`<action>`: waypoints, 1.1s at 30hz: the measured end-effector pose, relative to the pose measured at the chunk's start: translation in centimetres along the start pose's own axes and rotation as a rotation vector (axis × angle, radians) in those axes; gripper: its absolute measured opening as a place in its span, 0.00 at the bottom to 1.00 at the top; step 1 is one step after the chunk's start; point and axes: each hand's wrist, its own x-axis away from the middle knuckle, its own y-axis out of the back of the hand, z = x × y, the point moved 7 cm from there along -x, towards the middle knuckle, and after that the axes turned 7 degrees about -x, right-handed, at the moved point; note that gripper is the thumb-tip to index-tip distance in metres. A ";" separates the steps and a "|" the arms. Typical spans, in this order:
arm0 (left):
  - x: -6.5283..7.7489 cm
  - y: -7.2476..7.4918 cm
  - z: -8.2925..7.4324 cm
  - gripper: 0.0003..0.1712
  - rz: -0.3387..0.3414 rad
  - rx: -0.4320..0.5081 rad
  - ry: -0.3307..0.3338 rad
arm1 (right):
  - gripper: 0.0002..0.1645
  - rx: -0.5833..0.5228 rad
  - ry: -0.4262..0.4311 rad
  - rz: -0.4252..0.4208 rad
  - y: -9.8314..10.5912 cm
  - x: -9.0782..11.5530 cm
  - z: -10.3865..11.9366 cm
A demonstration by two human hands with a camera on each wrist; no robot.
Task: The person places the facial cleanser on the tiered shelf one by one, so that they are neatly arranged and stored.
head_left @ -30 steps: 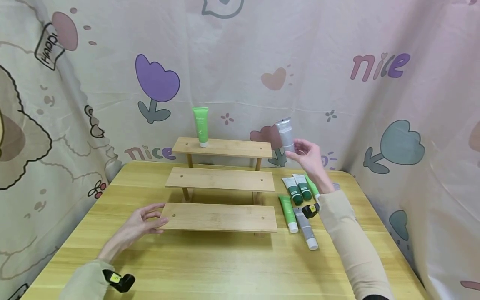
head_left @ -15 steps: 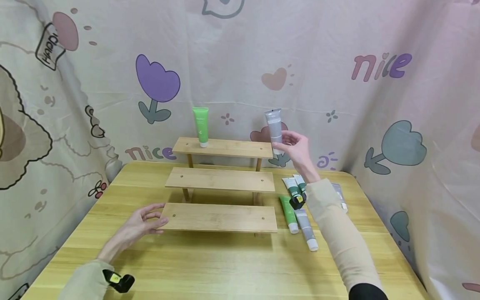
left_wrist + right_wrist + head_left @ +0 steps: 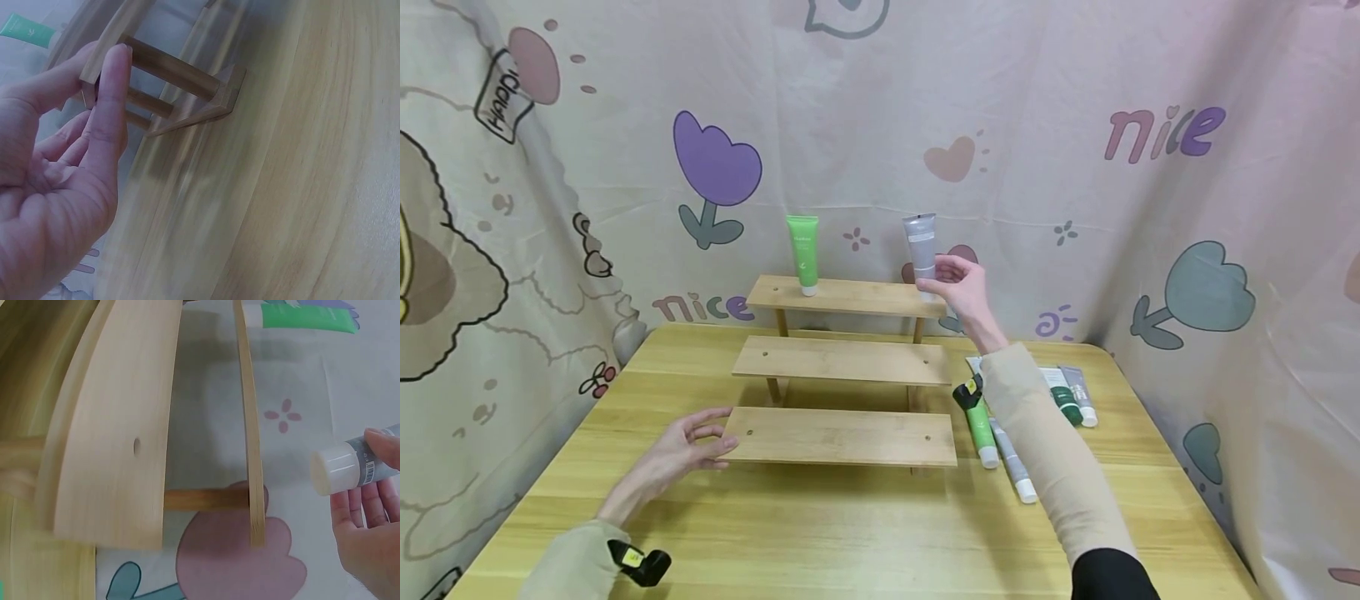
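Note:
A three-step wooden display rack [image 3: 842, 437] stands on the table. My left hand [image 3: 681, 450] pinches the left end of its lowest board between thumb and fingers, as the left wrist view shows with the board's end [image 3: 94, 78]. My right hand [image 3: 964, 290] holds a grey squeeze tube [image 3: 921, 237] near its lower end, upright with the white cap down, over the right end of the top board. In the right wrist view, the tube's white cap [image 3: 337, 467] is apart from that board's edge [image 3: 252, 431]. A bright green squeeze tube [image 3: 805, 250] stands cap-down on the top board's left part.
Right of the rack, several tubes lie on the wooden table [image 3: 820, 533]: a green one [image 3: 981, 433], a grey one [image 3: 1015, 467], a dark-green-capped one [image 3: 1064, 400] and another grey one [image 3: 1079, 396]. My right sleeve covers part of them. A printed curtain [image 3: 865, 108] hangs behind.
My right hand has carried the grey tube leftward, from right of the rack to over the top board's right end, and the tube is straighter. My left hand stays on the lowest board.

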 end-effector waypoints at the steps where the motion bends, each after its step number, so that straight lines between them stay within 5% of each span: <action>1: 0.0 0.0 0.0 0.46 0.002 0.000 -0.002 | 0.27 0.008 -0.004 -0.002 -0.2 -0.1 -0.1; 33: 0.0 0.0 0.2 0.46 -0.004 -0.025 0.008 | 0.26 -0.018 -0.037 -0.017 -6.2 -2.0 -2.8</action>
